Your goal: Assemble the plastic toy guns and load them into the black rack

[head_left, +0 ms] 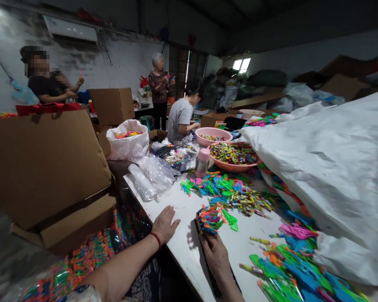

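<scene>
My left hand (165,224), with a red bead bracelet at the wrist, lies on the white table (182,258) near its left edge. Its fingers are spread and nothing is in them. My right hand (216,253) rests along a long dark strip (209,274) on the tabletop. Its fingers are bent against a bunch of small plastic pieces (210,218) in orange, blue and purple; the fingertips are partly hidden. A green plastic piece (230,220) lies just right of this bunch. Beyond it spreads a pile of green, blue and pink plastic pieces (214,184) beside short striped sticks (248,200).
More plastic pieces (299,264) lie at right, below a large white sack (330,155). Basins (234,167), a pink-lidded flask (202,162) and clear bags (153,174) stand farther back. Cardboard boxes (47,163) flank the table's left. A seated co-worker (179,119) and other people are behind.
</scene>
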The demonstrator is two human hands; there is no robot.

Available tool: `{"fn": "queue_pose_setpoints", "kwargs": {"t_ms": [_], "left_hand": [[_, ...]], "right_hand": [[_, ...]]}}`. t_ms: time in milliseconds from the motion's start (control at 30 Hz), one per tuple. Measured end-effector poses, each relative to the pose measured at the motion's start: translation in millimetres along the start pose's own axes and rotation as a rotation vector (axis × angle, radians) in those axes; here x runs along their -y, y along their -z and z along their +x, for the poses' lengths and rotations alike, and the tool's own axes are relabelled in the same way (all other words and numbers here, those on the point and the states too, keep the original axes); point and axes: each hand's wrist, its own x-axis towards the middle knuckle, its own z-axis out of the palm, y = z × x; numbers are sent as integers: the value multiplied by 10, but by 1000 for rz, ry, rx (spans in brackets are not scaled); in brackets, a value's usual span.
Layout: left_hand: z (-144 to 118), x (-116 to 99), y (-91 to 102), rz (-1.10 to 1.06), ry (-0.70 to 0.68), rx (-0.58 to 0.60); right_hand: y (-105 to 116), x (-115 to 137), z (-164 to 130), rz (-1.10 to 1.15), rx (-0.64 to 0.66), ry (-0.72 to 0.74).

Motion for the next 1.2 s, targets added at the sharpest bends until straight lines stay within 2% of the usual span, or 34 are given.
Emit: {"fn": "queue_pose_setpoints", "kwargs": {"t_ms": [233, 367, 500, 700, 800, 900, 1067, 1133, 1200], "left_hand": [[16, 36, -28, 4, -18, -4], [10, 75, 33, -64, -25, -5], [50, 105, 77, -98, -48, -13], [129, 128, 148, -150, -72, 72], [198, 77, 193, -300, -3, 130], [307, -136, 309, -404, -29, 102], [553, -775, 669, -324, -389, -1], [652, -1015, 788, -303, -472, 21], [731, -1196, 849, -290, -538, 92]], "right_hand": [[0, 6, -4, 15, -7, 45], [5, 115, -42, -1, 29, 45], [-29, 141, -52, 11, 9, 22], [-83, 91, -52, 1, 4, 2], [-71, 107, -52, 5, 11, -2], [-53, 133, -63, 30, 13, -4], [-66, 165, -130, 15, -15, -13], [-85, 186, -177, -1, -38, -17], [-101, 229, -244, -17, -45, -16]]}}
